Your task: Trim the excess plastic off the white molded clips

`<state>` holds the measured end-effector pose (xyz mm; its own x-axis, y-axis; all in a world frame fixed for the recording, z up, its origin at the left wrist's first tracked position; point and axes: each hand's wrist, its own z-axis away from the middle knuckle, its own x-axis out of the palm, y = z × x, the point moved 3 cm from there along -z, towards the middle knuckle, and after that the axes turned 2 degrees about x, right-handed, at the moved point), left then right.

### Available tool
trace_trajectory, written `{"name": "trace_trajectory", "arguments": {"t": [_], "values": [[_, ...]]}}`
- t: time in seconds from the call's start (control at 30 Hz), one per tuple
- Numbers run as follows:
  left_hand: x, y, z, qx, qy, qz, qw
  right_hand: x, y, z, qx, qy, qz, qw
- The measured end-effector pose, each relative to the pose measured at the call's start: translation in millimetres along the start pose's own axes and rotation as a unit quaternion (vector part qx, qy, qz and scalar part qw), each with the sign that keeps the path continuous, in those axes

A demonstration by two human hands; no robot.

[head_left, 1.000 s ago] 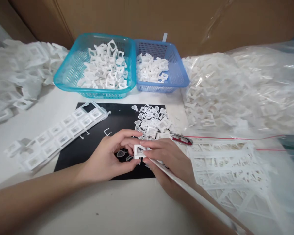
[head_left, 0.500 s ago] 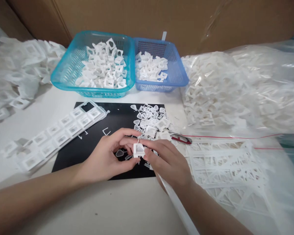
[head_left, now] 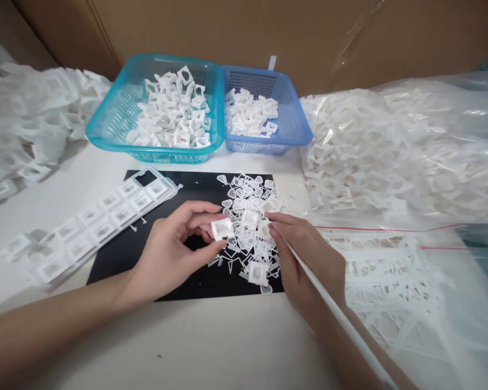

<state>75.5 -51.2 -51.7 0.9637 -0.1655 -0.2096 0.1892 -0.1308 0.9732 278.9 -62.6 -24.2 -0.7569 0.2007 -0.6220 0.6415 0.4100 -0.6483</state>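
Note:
My left hand [head_left: 168, 252], closed with thumb and fingers pinching, holds a small white square plastic frame piece [head_left: 222, 228] with an opening in its middle. My right hand [head_left: 311, 260] grips a long thin white rod [head_left: 333, 309] that slants down toward the bottom right. Its fingertips are beside a white plastic piece [head_left: 264, 229] in the pile; whether they touch it I cannot tell. Under and between the hands, small white offcuts [head_left: 248, 192] and thin slivers lie heaped on a black mat [head_left: 154, 276]. Another square frame [head_left: 258, 272] rests at the near edge of that heap.
A teal basket [head_left: 95, 132] and a blue basket [head_left: 295, 130], both holding white parts, stand at the back. Left lies a white tray-like strip of square frames [head_left: 106, 216]. Clear bags of white parts [head_left: 358, 146] and lattice scraps [head_left: 390, 281] fill the right side.
My hands have moved apart: the right has gone right, away from the frame piece, which stays in my left hand. The red knife seen before is now hidden by my right hand.

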Motion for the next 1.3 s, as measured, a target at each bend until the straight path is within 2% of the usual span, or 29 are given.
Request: {"name": "trace_trajectory", "arguments": {"t": [0.07, 0.13, 0.23, 0.3, 0.33, 0.37, 0.47, 0.5, 0.57, 0.67, 0.73, 0.97, 1.1, 1.3], "values": [[-5.4, 0, -5, -0.018, 0.031, -0.014, 0.999, -3, 0, -3, 0.018, -0.040, -0.031, 0.999], [-9.9, 1, -10, -0.024, 0.053, -0.033, 0.998, -5, -2, -4, 0.050, -0.122, -0.093, 0.987], [-13.2, 3, -14, -0.020, 0.066, -0.055, 0.996, -5, -9, -3, 0.086, -0.298, -0.192, 0.931], [-13.2, 2, -14, -0.015, 0.063, -0.055, 0.996, -5, -12, -1, 0.089, -0.369, -0.225, 0.897], [-12.6, 2, -14, -0.010, 0.056, -0.051, 0.997, -5, -12, -1, 0.086, -0.370, -0.227, 0.897], [-11.5, 1, -13, -0.002, 0.043, -0.043, 0.998, -6, -10, -3, 0.083, -0.343, -0.217, 0.910], [-6.8, 0, -10, 0.033, -0.009, -0.014, 0.999, -10, -2, -9, 0.071, -0.183, -0.148, 0.969], [-5.3, 1, -8, 0.045, -0.024, -0.007, 0.999, -11, 0, -10, 0.059, -0.141, -0.124, 0.980], [-2.7, 2, -5, 0.063, -0.046, -0.003, 0.997, -11, -1, -12, 0.024, -0.098, -0.083, 0.991], [0.7, 4, -2, 0.071, -0.068, -0.015, 0.995, -10, -8, -12, -0.040, -0.084, -0.035, 0.995], [2.4, 6, 0, 0.067, -0.075, -0.019, 0.995, -8, -12, -10, -0.058, -0.088, -0.024, 0.994], [6.2, 6, 2, 0.054, -0.098, -0.001, 0.994, -2, -20, -7, -0.076, -0.063, -0.044, 0.994], [6.2, 7, 1, 0.059, -0.101, -0.030, 0.993, -4, -23, -8, -0.080, -0.049, -0.057, 0.994], [6.9, 13, 4, 0.095, -0.124, -0.071, 0.985, 1, -24, -5, -0.091, -0.097, -0.058, 0.989]]}}
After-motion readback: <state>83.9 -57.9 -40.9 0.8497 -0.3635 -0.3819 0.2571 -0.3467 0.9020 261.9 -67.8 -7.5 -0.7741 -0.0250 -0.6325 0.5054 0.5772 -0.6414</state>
